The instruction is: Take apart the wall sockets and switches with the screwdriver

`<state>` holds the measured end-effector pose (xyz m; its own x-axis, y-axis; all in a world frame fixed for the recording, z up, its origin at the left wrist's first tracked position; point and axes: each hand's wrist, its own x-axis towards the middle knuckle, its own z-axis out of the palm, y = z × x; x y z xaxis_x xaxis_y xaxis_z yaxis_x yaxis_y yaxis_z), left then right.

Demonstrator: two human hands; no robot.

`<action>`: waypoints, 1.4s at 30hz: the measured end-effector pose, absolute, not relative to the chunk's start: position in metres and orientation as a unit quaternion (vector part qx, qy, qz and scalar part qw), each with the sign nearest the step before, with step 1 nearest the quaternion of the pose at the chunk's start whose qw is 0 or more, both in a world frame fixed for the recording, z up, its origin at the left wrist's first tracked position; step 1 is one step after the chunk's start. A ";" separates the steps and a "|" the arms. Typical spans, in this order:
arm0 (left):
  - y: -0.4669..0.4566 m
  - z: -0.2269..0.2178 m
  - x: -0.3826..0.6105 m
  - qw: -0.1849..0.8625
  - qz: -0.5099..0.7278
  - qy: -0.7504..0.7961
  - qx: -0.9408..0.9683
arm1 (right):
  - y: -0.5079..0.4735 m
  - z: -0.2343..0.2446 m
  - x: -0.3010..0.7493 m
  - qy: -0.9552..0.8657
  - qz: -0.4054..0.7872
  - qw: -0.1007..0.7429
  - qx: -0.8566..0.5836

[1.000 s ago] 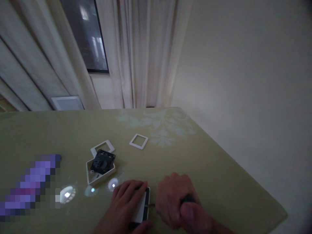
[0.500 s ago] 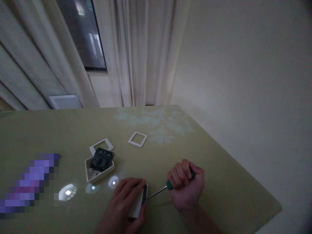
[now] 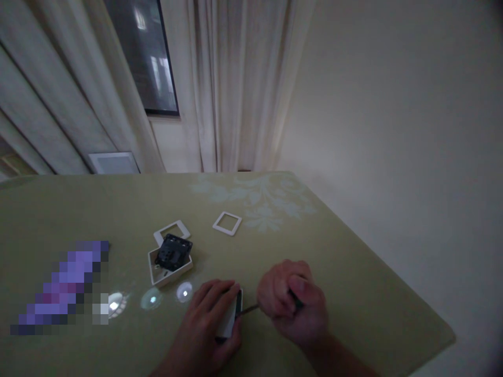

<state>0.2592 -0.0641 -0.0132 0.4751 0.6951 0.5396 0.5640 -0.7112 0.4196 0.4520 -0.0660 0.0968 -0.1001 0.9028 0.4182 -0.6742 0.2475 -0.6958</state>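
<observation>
My left hand [image 3: 208, 322] lies over a white wall-switch unit [image 3: 231, 317] near the table's front edge, fingers curled round it and pinning it down. My right hand [image 3: 293, 309] is closed round a green-handled screwdriver [image 3: 295, 299]; its metal shaft [image 3: 247, 309] points left, with the tip at the switch unit's right edge. Most of the handle is hidden inside my fist.
On the olive tablecloth [image 3: 334, 251] lie a white base with a black switch module [image 3: 172, 254] on it, a white frame [image 3: 172, 232] behind it and a smaller square frame [image 3: 227, 223] further right. A blurred purple patch [image 3: 63, 285] is at left. Curtains, a window and a wall stand behind.
My right hand has turned over and lowered, from an upright fist with the screwdriver slanting down to a flatter grip closer to the switch unit. My left hand stays on the unit.
</observation>
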 end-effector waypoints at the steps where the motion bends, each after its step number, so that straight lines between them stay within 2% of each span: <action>1: -0.064 -0.014 0.259 0.101 0.354 0.370 0.853 | -0.064 0.101 0.448 -0.477 0.605 0.624 -0.127; 3: -0.064 -0.013 0.259 0.115 0.350 0.374 0.851 | -0.057 0.105 0.444 -0.517 0.625 0.575 -0.106; 5: -0.063 -0.009 0.260 0.123 0.350 0.377 0.849 | -0.049 0.103 0.445 -0.503 0.646 0.570 -0.075; 13: -0.061 0.003 0.261 0.110 0.372 0.375 0.842 | -0.036 0.064 0.477 -0.341 0.635 0.691 -0.051; 23: -0.060 -0.006 0.259 0.101 0.366 0.373 0.847 | -0.041 0.042 0.488 -0.261 0.552 0.765 -0.203; 28: -0.058 -0.006 0.259 0.090 0.376 0.374 0.843 | -0.045 0.040 0.487 -0.318 0.471 0.772 -0.285; 32: -0.057 -0.012 0.255 0.104 0.361 0.376 0.847 | -0.050 0.049 0.498 -0.424 0.363 0.753 -0.347; 35: -0.054 -0.015 0.251 0.105 0.350 0.386 0.847 | -0.051 0.074 0.518 -0.549 0.298 0.682 -0.381; 37: -0.051 -0.014 0.249 0.102 0.351 0.396 0.842 | -0.051 0.099 0.530 -0.639 0.301 0.590 -0.392; 38: -0.050 -0.014 0.249 0.099 0.354 0.401 0.839 | -0.051 0.113 0.535 -0.696 0.296 0.524 -0.393; 39: -0.048 -0.013 0.248 0.097 0.356 0.404 0.837 | -0.051 0.127 0.537 -0.803 0.240 0.379 -0.392; 40: -0.048 -0.012 0.249 0.095 0.358 0.407 0.835 | -0.052 0.140 0.538 -0.875 0.161 0.258 -0.376; 42: -0.048 -0.011 0.251 0.096 0.359 0.405 0.835 | -0.055 0.162 0.533 -0.936 0.020 0.094 -0.337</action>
<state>0.2509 -0.0481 -0.0106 0.4138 0.7454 0.5226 0.6074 -0.6537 0.4514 0.5331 -0.0553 0.1618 -0.7547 0.6356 0.1623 0.6283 0.7715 -0.1000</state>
